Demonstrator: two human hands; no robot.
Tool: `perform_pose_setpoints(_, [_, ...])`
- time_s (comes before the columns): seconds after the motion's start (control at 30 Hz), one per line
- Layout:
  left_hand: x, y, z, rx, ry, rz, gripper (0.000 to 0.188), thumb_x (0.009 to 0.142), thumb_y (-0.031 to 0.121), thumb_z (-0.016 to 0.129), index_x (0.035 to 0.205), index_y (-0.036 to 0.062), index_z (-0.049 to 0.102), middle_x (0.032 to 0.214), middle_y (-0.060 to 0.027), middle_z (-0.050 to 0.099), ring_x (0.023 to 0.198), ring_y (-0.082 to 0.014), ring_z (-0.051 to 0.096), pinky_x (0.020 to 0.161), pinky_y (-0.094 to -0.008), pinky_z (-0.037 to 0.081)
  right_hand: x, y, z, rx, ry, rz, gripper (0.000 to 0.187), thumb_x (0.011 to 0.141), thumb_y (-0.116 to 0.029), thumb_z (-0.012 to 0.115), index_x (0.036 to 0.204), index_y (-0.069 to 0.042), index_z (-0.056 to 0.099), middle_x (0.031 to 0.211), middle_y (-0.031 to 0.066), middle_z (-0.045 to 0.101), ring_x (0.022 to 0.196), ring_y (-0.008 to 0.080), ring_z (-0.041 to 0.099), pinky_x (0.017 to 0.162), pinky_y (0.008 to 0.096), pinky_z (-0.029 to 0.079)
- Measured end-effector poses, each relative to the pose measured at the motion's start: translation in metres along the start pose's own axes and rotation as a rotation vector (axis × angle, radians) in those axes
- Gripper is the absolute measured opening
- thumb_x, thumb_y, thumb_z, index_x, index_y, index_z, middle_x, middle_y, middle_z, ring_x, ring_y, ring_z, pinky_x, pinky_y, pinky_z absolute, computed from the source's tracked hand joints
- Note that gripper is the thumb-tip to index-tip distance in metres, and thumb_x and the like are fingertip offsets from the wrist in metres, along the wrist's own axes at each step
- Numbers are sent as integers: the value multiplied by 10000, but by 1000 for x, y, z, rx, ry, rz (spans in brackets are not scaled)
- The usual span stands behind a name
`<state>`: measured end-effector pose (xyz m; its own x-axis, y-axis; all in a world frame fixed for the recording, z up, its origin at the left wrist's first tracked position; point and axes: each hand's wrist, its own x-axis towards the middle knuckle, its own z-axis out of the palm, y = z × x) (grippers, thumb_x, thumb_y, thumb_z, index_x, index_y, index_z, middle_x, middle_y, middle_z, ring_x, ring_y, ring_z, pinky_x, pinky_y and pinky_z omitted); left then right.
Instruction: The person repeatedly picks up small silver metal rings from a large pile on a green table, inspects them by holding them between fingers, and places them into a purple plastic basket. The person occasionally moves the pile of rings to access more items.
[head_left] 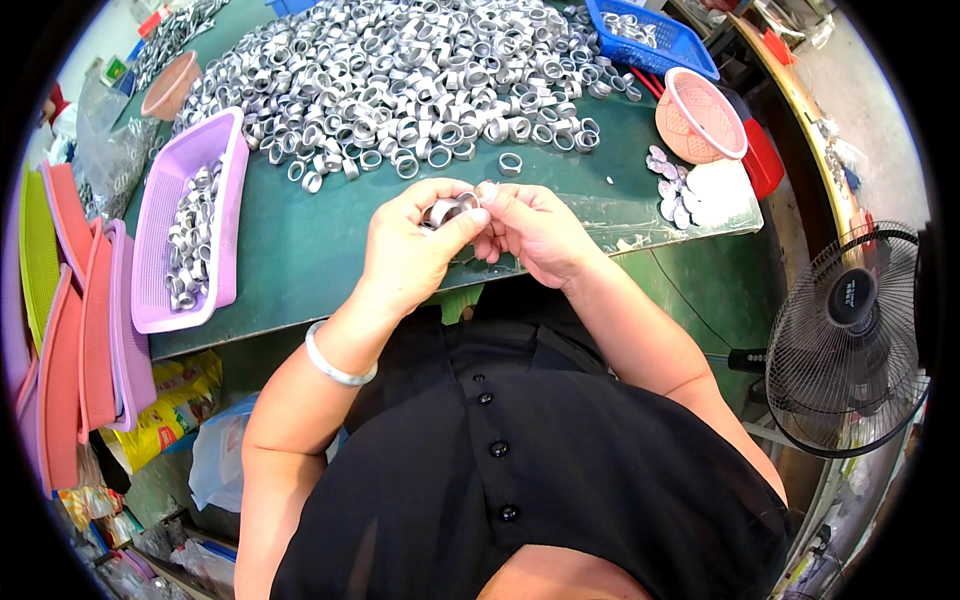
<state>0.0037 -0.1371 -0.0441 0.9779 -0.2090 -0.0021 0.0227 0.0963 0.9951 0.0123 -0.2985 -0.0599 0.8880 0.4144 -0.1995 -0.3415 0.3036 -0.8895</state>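
Note:
My two hands meet over the near edge of a green table (300, 260). Several silver metal rings (441, 212) lie in the curled fingers of my left hand (402, 258). The thumb and fingers of my right hand (545, 232) close on the edge of a metal ring beside my left thumb; part of that ring is hidden by the fingers. Just beyond my hands spreads a large heap of similar metal rings (400, 70). One loose ring (510, 164) sits apart from the heap, close to my right hand.
On the left stands a purple basket (228, 235) with rings inside, near stacked coloured baskets (62, 390). A blue basket (665, 62), a pink basket (738, 133) and small flat discs (672, 188) are on the right. A black fan (850, 297) stands beyond the table's right end.

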Motion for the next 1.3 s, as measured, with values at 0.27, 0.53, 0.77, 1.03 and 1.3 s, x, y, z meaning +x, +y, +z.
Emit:
perform_pose_setpoints(0.27, [-7,63,-102,536,438,264,200,791,99,665,986,63,636,797,23,600,629,-12,472,534,-155,369,-1,-21,-30,-639,220,-233,197,863,-137,571,1001,3,590,807,6,597,656,52,530,592,195,438])
perform_pose_setpoints(0.53, [11,57,-191,1650,439,368,413,750,215,653,1123,62,563,1045,-184,555,970,-340,533,834,-407,415,17,-31,-50,-1551,204,-549,326,733,19,525,1034,-83,602,1000,103,546,934,286,551,783,362,459])
perform_pose_setpoints(0.77, [52,27,-61,1299,105,520,362,713,263,693,1000,57,612,822,-122,603,764,-291,587,701,-386,460,22,-38,-46,-1811,90,-449,350,753,-29,503,1073,-126,606,982,116,529,955,269,552,790,362,466])
perform_pose_setpoints(1.03, [99,8,4,1471,-36,209,370,752,372,648,940,59,587,839,-132,621,790,-299,605,672,-398,475,19,-38,-51,-1671,170,-448,222,755,-55,551,972,-71,592,968,116,547,904,286,571,769,368,468])
perform_pose_setpoints(1.3, [76,-4,-15,475,-43,238,380,736,-48,635,1086,41,514,910,-35,570,803,-100,553,716,-231,457,17,-27,-48,-782,159,-452,317,755,0,604,1065,-13,542,924,71,593,775,134,585,708,259,469])
